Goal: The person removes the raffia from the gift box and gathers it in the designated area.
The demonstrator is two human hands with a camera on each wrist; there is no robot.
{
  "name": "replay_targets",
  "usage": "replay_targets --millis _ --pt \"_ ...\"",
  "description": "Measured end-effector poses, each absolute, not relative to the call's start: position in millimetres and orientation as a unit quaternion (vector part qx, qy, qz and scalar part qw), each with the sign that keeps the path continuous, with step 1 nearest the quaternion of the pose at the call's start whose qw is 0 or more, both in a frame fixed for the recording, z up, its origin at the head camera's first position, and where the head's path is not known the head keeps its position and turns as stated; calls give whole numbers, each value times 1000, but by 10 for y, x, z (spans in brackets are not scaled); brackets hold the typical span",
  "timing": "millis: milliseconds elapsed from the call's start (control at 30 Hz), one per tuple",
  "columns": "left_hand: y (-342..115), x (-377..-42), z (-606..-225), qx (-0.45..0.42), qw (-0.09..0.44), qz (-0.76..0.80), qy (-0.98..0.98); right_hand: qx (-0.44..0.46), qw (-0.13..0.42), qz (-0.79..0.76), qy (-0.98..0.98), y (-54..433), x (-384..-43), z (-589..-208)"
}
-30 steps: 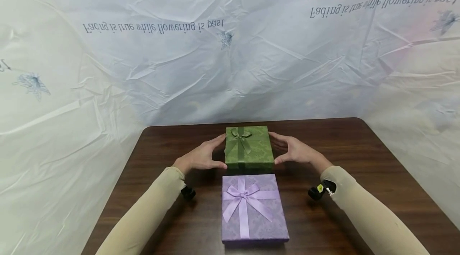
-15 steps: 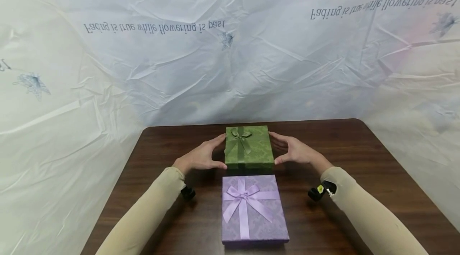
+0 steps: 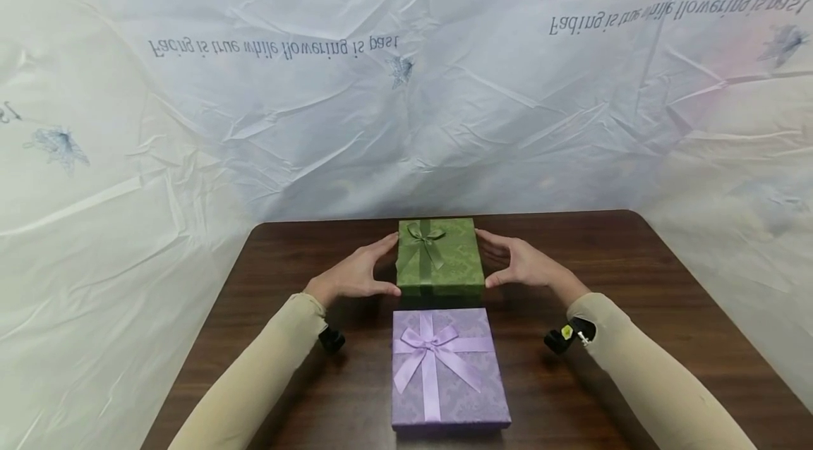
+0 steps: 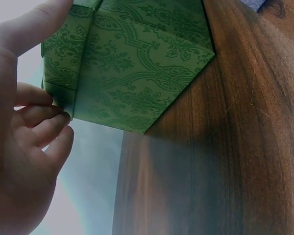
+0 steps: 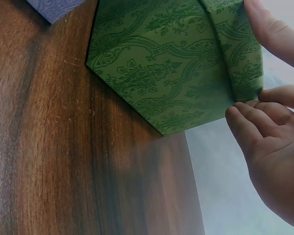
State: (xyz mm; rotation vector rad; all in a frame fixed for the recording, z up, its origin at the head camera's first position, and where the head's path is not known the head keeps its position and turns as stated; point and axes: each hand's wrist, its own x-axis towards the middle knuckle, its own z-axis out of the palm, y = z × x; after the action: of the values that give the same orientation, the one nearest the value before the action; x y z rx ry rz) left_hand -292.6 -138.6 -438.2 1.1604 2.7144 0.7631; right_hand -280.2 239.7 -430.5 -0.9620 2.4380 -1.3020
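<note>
A green patterned gift box (image 3: 457,252) with a ribbon bow on top sits near the table's far edge. From its left side my left hand (image 3: 356,273) holds the lid (image 4: 64,56), thumb at the near corner and fingers further back. Opposite it, my right hand (image 3: 532,268) grips the lid's right side (image 5: 239,46) the same way. Both wrist views show fingertips at the lid's lower edge, above the box's patterned wall (image 4: 137,73). Some far fingers are hidden in the head view.
Just in front of the green box lies a purple gift box (image 3: 466,393) with a lilac ribbon bow. The brown wooden table (image 3: 610,259) ends at a wrinkled white sheet (image 3: 508,132) with printed writing, which also hangs on both sides.
In the head view the lid and both hands have shifted up very slightly over the last half second. The purple box has stayed in place.
</note>
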Motion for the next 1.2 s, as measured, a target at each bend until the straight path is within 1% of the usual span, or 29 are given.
replay_targets --millis 233,667,933,1200 --pt "-1389 -2915 -4339 379 45 257 888 -326 87 -421 842 2406 -2790 -4251" --pt "-1416 -2888 -4282 383 33 274 881 -330 88 -451 824 2384 -2766 -4193" --pt "-1416 -2875 -4247 383 26 285 878 -332 50 -412 847 2349 -2728 -4140" --pt "-1411 -2868 -4188 375 33 290 880 -320 2 -366 874 2348 -2720 -4108"
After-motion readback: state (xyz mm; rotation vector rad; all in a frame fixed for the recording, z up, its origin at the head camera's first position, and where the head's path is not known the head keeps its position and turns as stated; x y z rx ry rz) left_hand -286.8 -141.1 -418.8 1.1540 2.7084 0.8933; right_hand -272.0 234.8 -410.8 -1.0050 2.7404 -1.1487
